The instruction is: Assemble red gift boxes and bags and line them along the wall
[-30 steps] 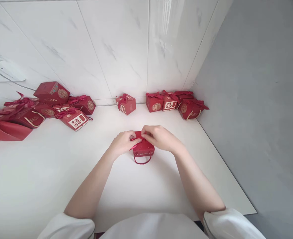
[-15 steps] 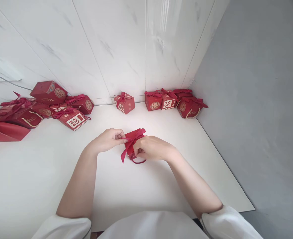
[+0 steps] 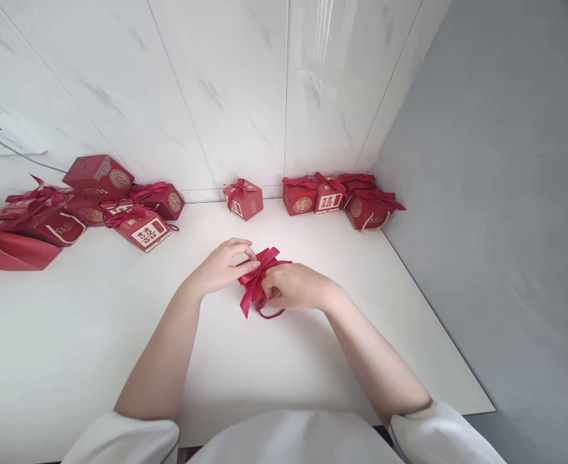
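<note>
On the white tabletop in front of me sits a small red gift box (image 3: 263, 287) with a twisted red cord handle (image 3: 272, 316) at its near side. A crimson ribbon (image 3: 248, 295) is tied in a bow over its top, one tail hanging toward me. My left hand (image 3: 223, 265) is at the box's left, index finger and thumb apart, the thumb tip against the bow. From the right, my right hand (image 3: 301, 285) has its fingers curled closed on the ribbon, covering part of the box; its fingertips are partly hidden.
Several finished-looking red boxes (image 3: 300, 198) with bows stand along the tiled wall at right. One box (image 3: 248, 205) is alone at the back middle. A pile of red boxes (image 3: 101, 177) lies at left, beside an open red carton piece (image 3: 20, 250). A grey panel (image 3: 496, 193) borders the right.
My left hand has let go of the ribbon's left loop and moved slightly right, its fingers spreading over the bow. The right hand stays curled at the ribbon.
</note>
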The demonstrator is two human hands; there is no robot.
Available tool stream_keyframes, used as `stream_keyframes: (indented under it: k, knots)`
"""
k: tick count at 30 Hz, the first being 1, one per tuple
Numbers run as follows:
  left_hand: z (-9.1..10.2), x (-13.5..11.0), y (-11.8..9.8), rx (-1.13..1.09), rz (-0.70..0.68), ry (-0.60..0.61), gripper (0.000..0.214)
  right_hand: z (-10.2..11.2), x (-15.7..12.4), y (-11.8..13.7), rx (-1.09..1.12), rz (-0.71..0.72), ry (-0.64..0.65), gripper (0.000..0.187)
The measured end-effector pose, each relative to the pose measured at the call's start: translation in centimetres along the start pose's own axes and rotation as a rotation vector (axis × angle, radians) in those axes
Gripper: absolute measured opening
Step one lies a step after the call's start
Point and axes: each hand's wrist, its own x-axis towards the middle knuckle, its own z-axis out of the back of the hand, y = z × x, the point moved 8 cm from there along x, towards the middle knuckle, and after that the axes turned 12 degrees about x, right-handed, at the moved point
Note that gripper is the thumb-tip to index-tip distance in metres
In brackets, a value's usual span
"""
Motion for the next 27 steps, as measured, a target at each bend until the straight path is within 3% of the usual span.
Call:
stream_keyframes:
  k: [4,7,11,18,21,25,27]
  knots:
    - [-1.5,0.8,0.0,-0.048,-0.024,0.039,0.019,0.1,0.0,0.5,-0.010,0.042,-0.005,0.017]
    - [-2.1,1.0,-0.1,-0.083,-0.051,0.077,0.009,0.0,0.1,1.3,0.043,0.121,-0.024,0.006]
    - [-2.4,1.1,0.0,-0.127,-0.021,0.121,0.015,-1.4,0.5,2.4,0.095,0.235,0.016,0.021]
    - [-2.3,0.7,0.5,-0.167,-0.009,0.175,0.023,-2.4,1.3,3.0,0.026,0.308,-0.053,0.024]
    - [-2.4,0.7,0.7,-0.202,-0.011,0.205,0.024,-2.4,1.3,2.9,0.019,0.298,-0.036,0.025]
    - [-2.6,0.8,0.7,-0.239,-0.016,0.225,0.023,-2.7,1.1,2.6,-0.022,0.252,-0.014,0.043]
    - [-2.6,0.8,0.8,-0.242,-0.012,0.223,0.021,-2.7,1.2,2.4,-0.052,0.217,-0.054,0.038]
